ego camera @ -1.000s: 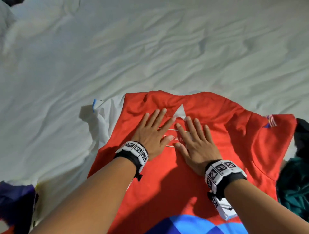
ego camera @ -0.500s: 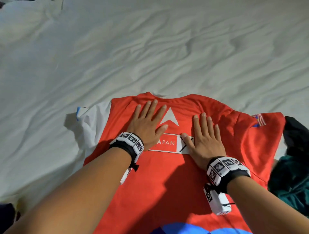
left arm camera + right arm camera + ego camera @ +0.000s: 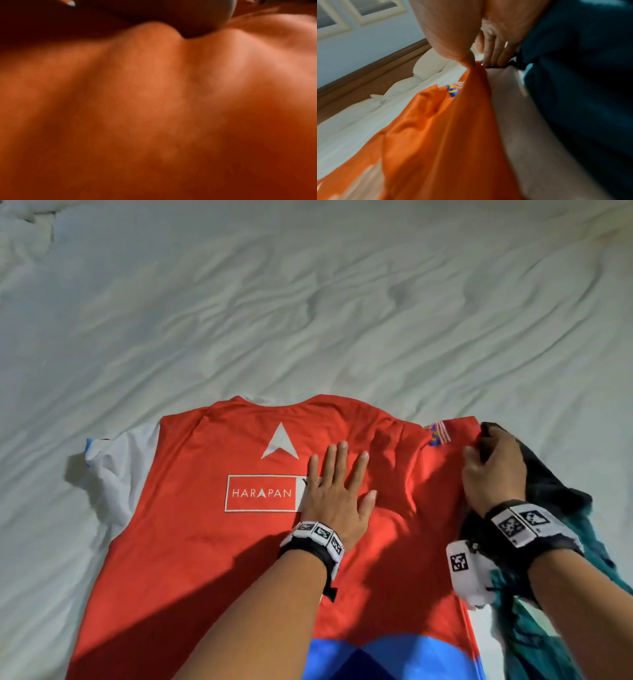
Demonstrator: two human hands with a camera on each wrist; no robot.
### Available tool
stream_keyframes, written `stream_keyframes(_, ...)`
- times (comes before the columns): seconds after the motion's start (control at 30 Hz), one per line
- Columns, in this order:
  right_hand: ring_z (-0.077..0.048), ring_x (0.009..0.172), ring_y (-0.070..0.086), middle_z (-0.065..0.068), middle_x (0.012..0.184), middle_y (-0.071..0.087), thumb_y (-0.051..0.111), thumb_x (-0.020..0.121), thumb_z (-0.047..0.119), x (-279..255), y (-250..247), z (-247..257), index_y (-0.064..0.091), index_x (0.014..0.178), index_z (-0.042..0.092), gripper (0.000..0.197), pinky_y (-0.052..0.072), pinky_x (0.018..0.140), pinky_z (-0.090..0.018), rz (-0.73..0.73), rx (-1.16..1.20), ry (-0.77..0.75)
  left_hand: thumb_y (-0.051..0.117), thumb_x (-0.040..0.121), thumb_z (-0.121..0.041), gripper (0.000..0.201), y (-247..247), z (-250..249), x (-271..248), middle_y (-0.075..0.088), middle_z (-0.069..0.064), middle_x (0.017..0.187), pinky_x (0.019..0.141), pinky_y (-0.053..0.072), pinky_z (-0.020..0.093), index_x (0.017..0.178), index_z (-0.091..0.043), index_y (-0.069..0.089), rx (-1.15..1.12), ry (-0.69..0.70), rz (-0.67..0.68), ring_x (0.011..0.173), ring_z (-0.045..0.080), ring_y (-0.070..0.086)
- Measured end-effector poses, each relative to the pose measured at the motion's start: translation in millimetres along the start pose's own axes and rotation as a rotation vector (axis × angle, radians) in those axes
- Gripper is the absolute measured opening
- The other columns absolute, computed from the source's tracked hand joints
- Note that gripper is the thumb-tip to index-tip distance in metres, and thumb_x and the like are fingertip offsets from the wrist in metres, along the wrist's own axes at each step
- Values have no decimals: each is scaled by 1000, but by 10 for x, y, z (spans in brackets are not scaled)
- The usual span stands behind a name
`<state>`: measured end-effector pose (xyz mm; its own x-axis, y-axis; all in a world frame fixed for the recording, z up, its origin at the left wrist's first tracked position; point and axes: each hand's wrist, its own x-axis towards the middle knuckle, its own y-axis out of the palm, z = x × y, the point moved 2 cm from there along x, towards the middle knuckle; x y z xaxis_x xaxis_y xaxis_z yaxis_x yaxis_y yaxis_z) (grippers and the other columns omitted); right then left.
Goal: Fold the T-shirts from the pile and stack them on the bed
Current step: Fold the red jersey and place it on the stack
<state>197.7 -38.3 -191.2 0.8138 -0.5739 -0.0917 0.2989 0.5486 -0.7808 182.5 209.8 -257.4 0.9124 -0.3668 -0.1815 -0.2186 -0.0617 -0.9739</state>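
The red T-shirt [image 3: 205, 559] is lying spread flat, back side up, on the near part of the bed [image 3: 308, 320], which is covered by a wrinkled white sheet. The shirt's print, a white triangle above a boxed "HARAPAN" label [image 3: 262, 493], is facing up. A white sleeve [image 3: 116, 474] with a blue edge is extending from the shirt's left side onto the sheet. A blue panel [image 3: 356, 655] is showing at the shirt's near end, partly covered by the left forearm. The left hand [image 3: 337, 498] is lying flat on the middle of the shirt with fingers straight and spread, pressing the fabric down and covering the right end of the label. The left wrist view is showing only blurred orange-red fabric at close range. The right hand [image 3: 493, 474] is pinching the edge of the shirt's right sleeve [image 3: 445, 446] between thumb and fingertips; the right wrist view is showing the fabric [image 3: 436, 128] gathering to a point at the fingers [image 3: 489, 54]. A small flag patch [image 3: 436, 433] is sitting on that sleeve just beside the hand. A dark teal garment pile [image 3: 555, 494] is lying directly against the right hand, touching the shirt's right edge and crowding the sleeve. Pillows [image 3: 429, 65], a brown headboard [image 3: 368, 81] and a pale wall are appearing in the right wrist view beyond the shirt.
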Motion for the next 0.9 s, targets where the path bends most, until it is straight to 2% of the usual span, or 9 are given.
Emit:
stream_keyframes(0.1,-29,116,62,-13,118,69,71,92,32,74,-12,-74,58,134,7,51,43,102,-36,102,52,86,18,102,-57,72,24,-13,7,-8,14,170,123,0,59,164,-26,-2,-8,-11,-8,157,31,-7)
stream_keyframes(0.17,-26,94,68,-8,94,72,73,88,40,148,-3,-90,70,108,9,37,52,91,-41,123,130,107,18,102,-57,71,29,-12,3,-7,13,170,123,2,59,164,-26,-1,8,-10,-16,158,31,-6)
stream_keyframes(0.23,-21,66,58,-4,66,61,70,90,39,190,-28,-57,64,75,7,36,49,72,-41,130,187,111,16,103,-58,71,35,-5,3,-8,13,170,124,2,58,164,-27,-3,19,-16,-11,158,30,-7)
stream_keyframes(0.27,-19,60,51,-2,60,54,67,92,38,192,-48,-43,58,69,7,40,44,67,-39,118,211,110,15,103,-58,71,40,-4,3,-9,13,170,124,1,58,164,-27,-3,22,-15,-10,158,30,-7)
stream_keyframes(0.4,-18,80,55,3,80,57,55,101,34,90,-180,9,58,94,8,27,37,72,-28,-16,351,91,13,103,-58,70,38,-6,8,-9,13,170,124,1,58,164,-27,-3,18,-14,-17,158,31,-7)
stream_keyframes(0.5,-17,84,54,9,81,54,52,103,36,-20,-280,-55,54,99,11,26,33,72,-21,-55,357,117,10,103,-59,70,45,-7,2,-11,12,170,125,-2,57,163,-27,-6,25,-15,-24,157,30,-10)
stream_keyframes(0.63,-23,90,53,2,90,58,44,104,50,-223,-353,-184,53,106,15,36,34,80,-29,68,224,102,9,103,-59,70,58,-6,-2,-12,12,170,125,-2,57,163,-27,-7,34,-17,-32,157,29,-10)
stream_keyframes(0.77,-32,95,64,-3,90,67,57,95,55,-441,-392,-445,55,102,18,37,46,81,-39,240,-65,70,9,103,-59,70,57,-7,1,-13,12,170,125,-2,57,163,-27,-8,34,-19,-36,157,29,-11)
stream_keyframes(0.9,-34,95,63,-9,95,68,36,95,69,-584,-613,-668,52,106,24,50,43,82,-41,258,-214,220,8,103,-59,69,42,-12,-8,-14,12,170,125,-3,56,163,-28,-8,26,-20,-33,157,29,-11)
